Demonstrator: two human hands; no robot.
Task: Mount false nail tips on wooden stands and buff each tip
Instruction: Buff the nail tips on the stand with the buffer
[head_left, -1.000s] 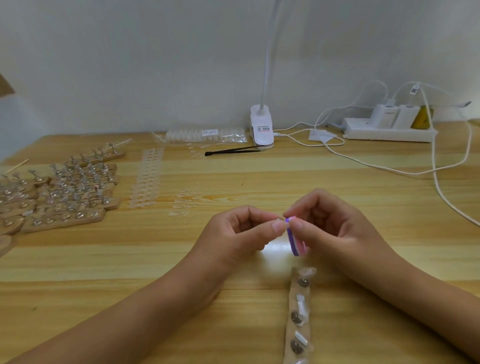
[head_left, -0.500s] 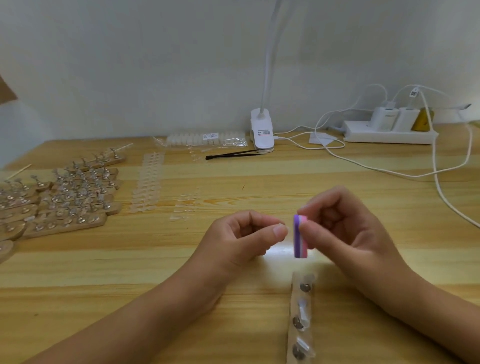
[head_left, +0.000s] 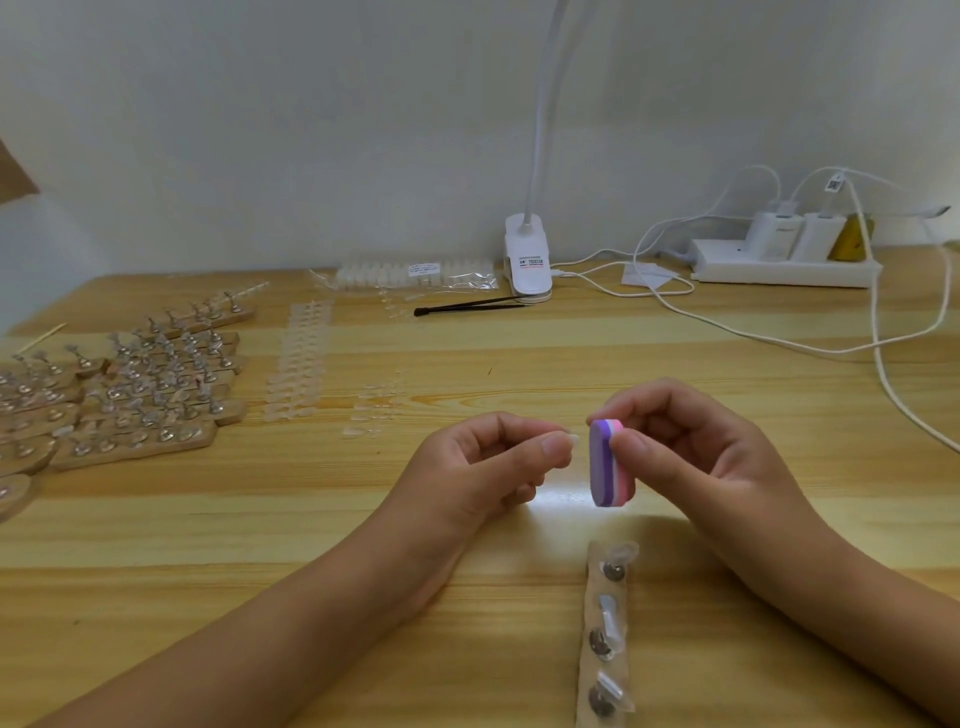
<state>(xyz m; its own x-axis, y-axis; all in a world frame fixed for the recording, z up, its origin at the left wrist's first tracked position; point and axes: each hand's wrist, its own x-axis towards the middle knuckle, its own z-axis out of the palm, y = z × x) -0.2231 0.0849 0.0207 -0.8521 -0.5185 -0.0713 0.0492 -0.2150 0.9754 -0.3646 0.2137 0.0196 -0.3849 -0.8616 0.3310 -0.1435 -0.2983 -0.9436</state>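
My left hand (head_left: 493, 462) pinches a small clear nail tip (head_left: 571, 440) between thumb and forefinger above the table. My right hand (head_left: 691, 457) grips a purple-and-pink buffer block (head_left: 605, 465) upright, just right of the tip, with a small gap between them. Below the hands a wooden stand (head_left: 605, 634) lies lengthwise on the table, with clear tips mounted on its metal holders. Many more wooden stands (head_left: 140, 395) with holders are grouped at the left.
Strips of loose clear nail tips (head_left: 298, 364) lie left of centre. A bag of tips (head_left: 415, 275), black tweezers (head_left: 467, 306) and a white clip lamp (head_left: 527, 260) sit at the back. A power strip (head_left: 784, 262) with white cables (head_left: 878, 343) occupies the back right.
The buffer block has come away from the nail tip and turned upright, showing its purple face. Both hands have risen slightly away from the stand below.
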